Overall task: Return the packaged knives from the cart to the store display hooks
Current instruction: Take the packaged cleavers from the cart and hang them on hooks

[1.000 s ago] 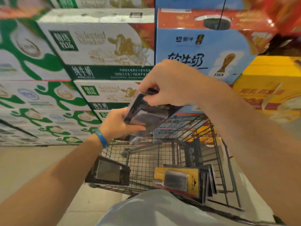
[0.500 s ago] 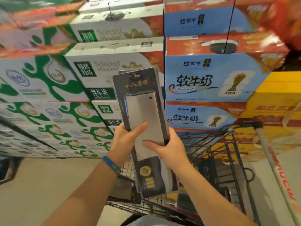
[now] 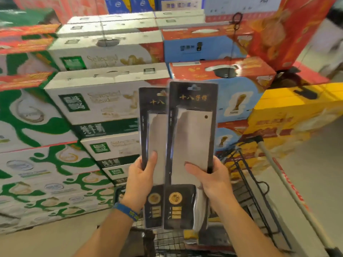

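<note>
Two black packaged cleavers stand upright in front of me, side by side. My left hand (image 3: 141, 178) grips the left packaged knife (image 3: 154, 127) at its lower edge, thumb on the blade window. My right hand (image 3: 211, 179) holds the right packaged knife (image 3: 193, 130), which overlaps the left one slightly and sits nearer the camera. Each pack has a hang hole at the top and a gold seal near the bottom. Below them is the wire cart (image 3: 248, 184), mostly hidden by the packs and my arms. No display hooks are in view.
Stacked milk cartons (image 3: 104, 101) in green-and-white, blue and yellow fill the space behind the cart. A cart handle with red lettering (image 3: 289, 188) runs down the right. Bare floor (image 3: 46, 238) lies at lower left. A blue wristband (image 3: 126, 210) is on my left wrist.
The single stack held in both hands has been split into two packs, one in each hand, raised higher. The view has tilted up, away from the cart basket.
</note>
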{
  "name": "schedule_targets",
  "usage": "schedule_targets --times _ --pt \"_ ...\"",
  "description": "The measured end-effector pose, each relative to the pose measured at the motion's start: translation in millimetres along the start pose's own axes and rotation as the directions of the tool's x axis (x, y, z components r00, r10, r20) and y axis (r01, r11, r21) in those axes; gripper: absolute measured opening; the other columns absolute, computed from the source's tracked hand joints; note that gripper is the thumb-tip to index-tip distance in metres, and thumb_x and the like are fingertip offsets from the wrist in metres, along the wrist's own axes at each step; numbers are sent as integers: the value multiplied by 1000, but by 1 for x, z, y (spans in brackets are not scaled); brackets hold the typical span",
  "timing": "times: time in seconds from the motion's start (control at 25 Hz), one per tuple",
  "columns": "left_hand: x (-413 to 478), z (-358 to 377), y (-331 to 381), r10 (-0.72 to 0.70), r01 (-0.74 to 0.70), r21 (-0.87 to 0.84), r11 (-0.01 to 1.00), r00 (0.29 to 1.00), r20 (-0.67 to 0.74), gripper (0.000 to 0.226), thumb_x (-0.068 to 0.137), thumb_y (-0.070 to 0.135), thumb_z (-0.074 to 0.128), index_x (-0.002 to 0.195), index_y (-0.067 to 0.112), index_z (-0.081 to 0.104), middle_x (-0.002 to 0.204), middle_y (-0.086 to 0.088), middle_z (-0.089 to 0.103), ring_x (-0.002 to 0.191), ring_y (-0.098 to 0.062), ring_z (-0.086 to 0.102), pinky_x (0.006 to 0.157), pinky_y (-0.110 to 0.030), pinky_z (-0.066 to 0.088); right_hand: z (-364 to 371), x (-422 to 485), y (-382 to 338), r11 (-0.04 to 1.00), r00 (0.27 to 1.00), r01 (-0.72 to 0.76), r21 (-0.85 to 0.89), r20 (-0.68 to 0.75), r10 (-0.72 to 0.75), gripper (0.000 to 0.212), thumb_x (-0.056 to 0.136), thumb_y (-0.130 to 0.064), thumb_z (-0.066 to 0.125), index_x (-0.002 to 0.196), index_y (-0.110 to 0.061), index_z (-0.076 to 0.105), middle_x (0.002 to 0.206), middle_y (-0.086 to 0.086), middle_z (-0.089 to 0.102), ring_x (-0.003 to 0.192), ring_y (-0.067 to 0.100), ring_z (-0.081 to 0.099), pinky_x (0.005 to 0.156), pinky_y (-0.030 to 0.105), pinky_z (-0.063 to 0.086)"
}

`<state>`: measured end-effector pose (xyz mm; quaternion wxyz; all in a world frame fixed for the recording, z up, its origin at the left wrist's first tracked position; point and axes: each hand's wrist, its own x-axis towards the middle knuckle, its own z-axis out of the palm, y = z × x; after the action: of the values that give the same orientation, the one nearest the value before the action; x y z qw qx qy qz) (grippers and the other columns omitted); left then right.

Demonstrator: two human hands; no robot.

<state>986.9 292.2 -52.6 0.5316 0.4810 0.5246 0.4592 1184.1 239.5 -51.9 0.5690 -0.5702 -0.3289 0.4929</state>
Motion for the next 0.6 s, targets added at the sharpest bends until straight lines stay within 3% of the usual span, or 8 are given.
schedule_targets --times 0.04,0.12,0.2,0.24,0.36,0.48,0.56,0.6 --pt "4 5 0 32 -33 47 998 999 30 73 80 72 60 100 2 63 87 -26 67 83 -45 65 75 -57 57 -13 -5 0 1000 995 1 11 -98 0 50 56 -41 98 99 -32 75 100 -3 80 86 13 77 67 28 62" --pt "11 24 -2 90 -99 121 988 993 74 65 87 65 57 90 0 57 85 -35 59 77 -50 60 70 -62 53 -46 -24 -1 998 948 23 66 -320 -1 45 59 -43 94 99 -33 79 102 3 80 90 21 78 69 31 63" --pt "9 53 -5 146 -166 155 974 980 138 57 90 64 52 83 8 55 70 -22 60 63 -39 59 57 -50 53 -85 -54 -2 990 851 43 136 -524 35 42 63 -46 93 99 -29 82 103 7 80 90 24 78 68 30 62" --pt "5 70 -5 170 -200 153 968 967 190 56 90 67 49 79 12 54 61 -7 59 54 -24 57 51 -38 50 -103 -72 -2 988 790 52 145 -611 49 48 62 -53 93 100 -26 82 103 8 80 91 24 78 70 31 63" --pt "-20 138 -2 212 -286 136 948 892 400 45 89 67 47 70 27 52 55 11 58 46 -2 51 44 -14 38 -159 -146 -4 999 575 37 28 -818 2 69 50 -79 84 99 -31 82 100 -3 80 93 19 77 81 36 61" --pt "-66 207 3 220 -359 135 923 784 580 47 89 72 45 63 33 50 50 7 52 43 -7 44 44 -28 36 -204 -231 -9 999 368 6 -44 -929 -43 57 46 -91 73 87 -51 76 84 -13 79 74 9 76 59 26 59" --pt "-100 243 2 202 -385 145 912 726 657 51 86 77 45 63 31 50 48 4 49 43 -12 45 46 -36 37 -227 -276 -8 999 229 10 -46 -972 -47 55 51 -91 72 85 -47 72 73 -8 75 61 11 71 47 28 54" --pt "-118 261 2 199 -401 145 904 697 689 53 85 78 45 62 30 51 48 2 49 44 -14 47 47 -40 39 -239 -295 -6 999 158 15 -44 -986 -45 54 56 -89 72 86 -44 71 75 -3 74 64 17 71 50 35 56"
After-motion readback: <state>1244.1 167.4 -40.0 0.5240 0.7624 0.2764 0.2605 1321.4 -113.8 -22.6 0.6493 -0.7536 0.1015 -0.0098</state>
